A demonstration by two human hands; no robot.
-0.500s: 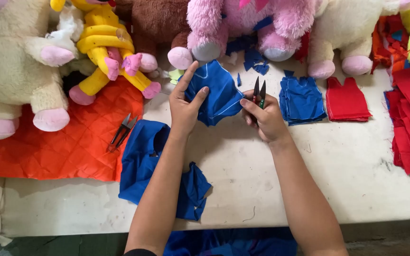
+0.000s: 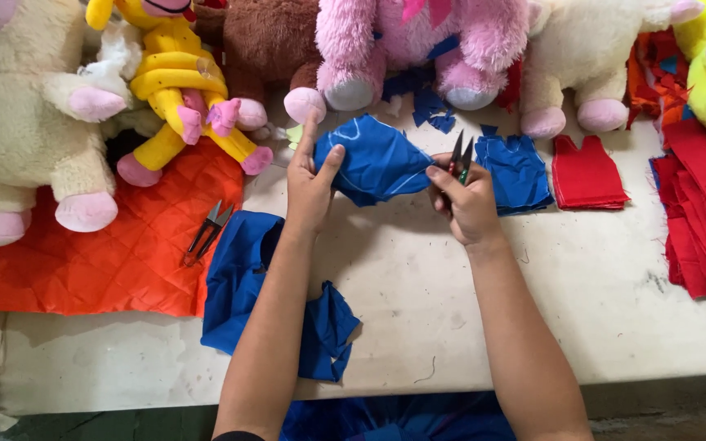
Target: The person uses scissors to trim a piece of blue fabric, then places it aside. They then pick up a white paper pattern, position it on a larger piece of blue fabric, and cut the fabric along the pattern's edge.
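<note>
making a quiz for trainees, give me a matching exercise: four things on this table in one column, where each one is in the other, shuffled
1. small black thread snips
2. crumpled blue fabric piece
3. folded red fabric piece
4. second pair of dark snips

a. lying on the orange quilted cloth
b. in the right hand
c. flat on the white table, below a cream plush toy's feet
d. held up by the left hand

Pairs: 1-b, 2-d, 3-c, 4-a

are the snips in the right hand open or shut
Open: the small thread snips held in the right hand show two blade tips spread apart in a V, beside the blue fabric piece.
</note>
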